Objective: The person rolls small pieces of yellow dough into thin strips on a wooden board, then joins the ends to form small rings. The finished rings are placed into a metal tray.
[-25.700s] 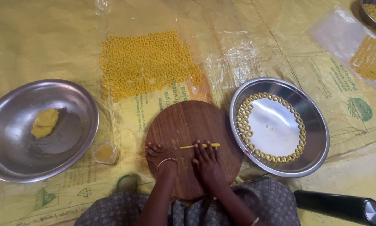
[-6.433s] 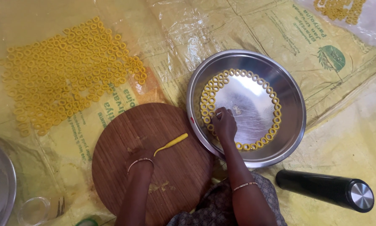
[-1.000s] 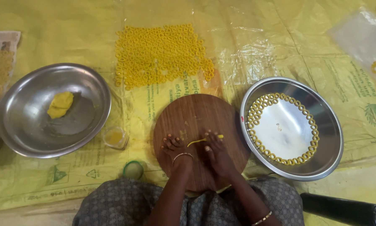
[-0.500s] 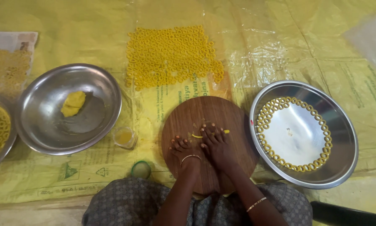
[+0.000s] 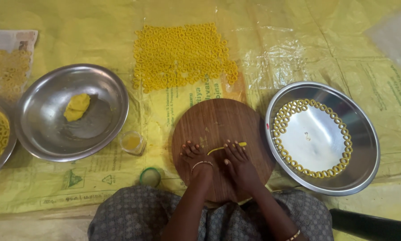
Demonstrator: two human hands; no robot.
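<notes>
Two hands rest flat on the round wooden board (image 5: 218, 129) in front of us. Our left hand (image 5: 195, 155) lies palm down with its fingers spread, touching the wood just left of a thin yellow dough strip (image 5: 227, 147). Our right hand (image 5: 239, 160) is also palm down, fingers close together, with the fingertips pressing on the strip; one short end of the strip pokes out to the right of them. Neither hand pinches anything.

To the right of the board, touching its edge, sits a steel plate (image 5: 365, 147) with small dough rings (image 5: 283, 117) laid in a loop around its inner rim. To the left we see a steel bowl (image 5: 102, 93) holding a lump of yellow dough (image 5: 77, 107), and between bowl and board a small glass cup (image 5: 132, 142) and a green lid (image 5: 150, 177). Beyond the board, many finished rings (image 5: 182, 56) lie spread on the yellow plastic sheet (image 5: 298, 40). A dark cylinder (image 5: 370, 225) lies at the lower right.
</notes>
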